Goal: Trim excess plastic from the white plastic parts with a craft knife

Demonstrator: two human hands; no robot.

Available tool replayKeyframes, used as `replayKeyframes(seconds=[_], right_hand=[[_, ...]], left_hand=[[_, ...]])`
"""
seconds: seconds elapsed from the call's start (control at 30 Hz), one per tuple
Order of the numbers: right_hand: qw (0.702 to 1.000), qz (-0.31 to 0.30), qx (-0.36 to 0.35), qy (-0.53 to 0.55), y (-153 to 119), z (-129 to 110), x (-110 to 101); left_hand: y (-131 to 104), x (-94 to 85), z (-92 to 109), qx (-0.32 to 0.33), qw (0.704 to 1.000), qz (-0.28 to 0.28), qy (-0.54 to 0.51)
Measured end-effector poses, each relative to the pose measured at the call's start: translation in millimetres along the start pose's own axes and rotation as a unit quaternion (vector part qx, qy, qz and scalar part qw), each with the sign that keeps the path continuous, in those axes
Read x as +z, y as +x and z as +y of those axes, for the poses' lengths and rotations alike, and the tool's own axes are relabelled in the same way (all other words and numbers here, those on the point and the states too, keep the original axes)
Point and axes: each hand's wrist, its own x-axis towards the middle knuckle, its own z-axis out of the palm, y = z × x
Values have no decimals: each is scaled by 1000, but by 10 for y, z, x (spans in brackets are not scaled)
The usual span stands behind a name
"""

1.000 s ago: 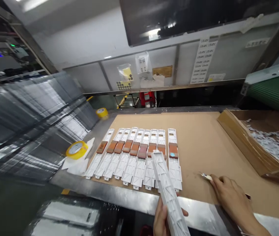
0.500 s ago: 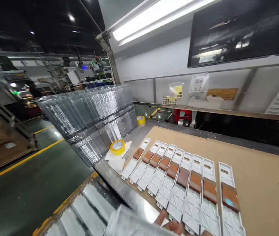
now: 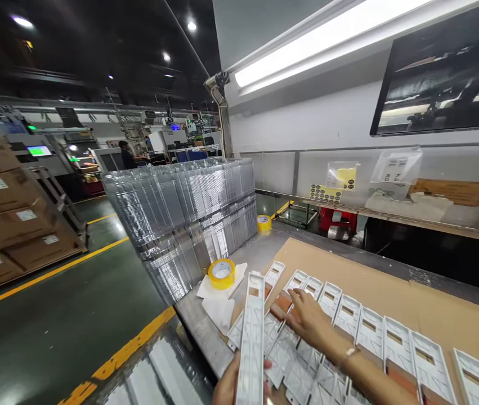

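A row of long white plastic trays [image 3: 368, 332] with brown inserts lies side by side on a cardboard sheet [image 3: 391, 289] on the bench. My left hand [image 3: 228, 388], at the bottom edge, grips one separate white tray [image 3: 251, 337] and holds it upright in front of the row's left end. My right hand [image 3: 309, 318] reaches across from the right and rests flat, fingers spread, on the trays near the left end of the row. It covers parts of two or three trays.
A yellow tape roll [image 3: 221, 273] sits on white paper at the bench's left corner, a second roll [image 3: 264, 223] farther back. Tall stacks of clear plastic trays [image 3: 180, 214] stand left of the bench. Cardboard boxes [image 3: 7, 208] and an aisle with yellow lines lie beyond.
The view has swung left and up. My left hand has raised the separate white tray upright. My right hand has come across from the bench's right side onto the row of trays.
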Motion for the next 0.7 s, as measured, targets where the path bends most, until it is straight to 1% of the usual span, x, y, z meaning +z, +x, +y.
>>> replayKeyframes(seconds=[0.07,0.13,0.23,0.37,0.5,0.6,0.7], right_hand=[[999,-15,35,-18,299,-14,266],[997,-34,60,-40,479,-55,456],[993,-54,78,-69,574,-74,581],[990,-79,83,-80,613,0,568],[989,-112,82,-59,705,60,532],[988,-126,86,-21,761,106,516],[982,-156,92,46,790,208,503]], left_hand=[[345,51,103,15,999,33,-5],[626,104,147,37,998,50,-4],[895,133,114,68,996,57,-1],[1050,74,30,89,994,61,1],[1141,-8,12,71,995,75,-6],[1191,-39,11,62,995,80,-12],[1205,-34,-4,70,994,82,-14]])
